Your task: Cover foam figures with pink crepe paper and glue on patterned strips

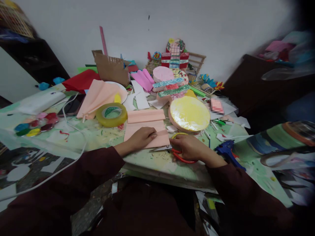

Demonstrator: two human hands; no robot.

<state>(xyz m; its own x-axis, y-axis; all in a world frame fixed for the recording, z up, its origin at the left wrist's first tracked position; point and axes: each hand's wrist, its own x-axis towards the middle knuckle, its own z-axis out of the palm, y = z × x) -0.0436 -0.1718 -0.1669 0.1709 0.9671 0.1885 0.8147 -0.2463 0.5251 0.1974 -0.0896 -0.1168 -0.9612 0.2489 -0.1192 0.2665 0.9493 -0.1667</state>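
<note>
A folded sheet of peach crepe paper (161, 139) lies flat near the table's front edge. My left hand (140, 137) rests on its lower part, with the fingers curled together and gripping the paper. Just to the right, my right hand (189, 147) holds a pair of scissors (184, 159) with red and yellow handles. Their blades point left along the paper's near edge; whether they touch it I cannot tell. Behind the paper lies another peach strip (146, 116). A large roll of yellowish tape (98, 116) sits to the left, and a round yellow-topped piece (190, 113) to the right.
The green-stained table (108, 141) carries paper scraps. A blue glue gun (227, 150) and a large striped bottle (273, 139) stand right of my arm. A white cable (82, 144) crosses the left side. A guitar-shaped craft piece (174, 57) and cardboard (112, 67) are by the wall.
</note>
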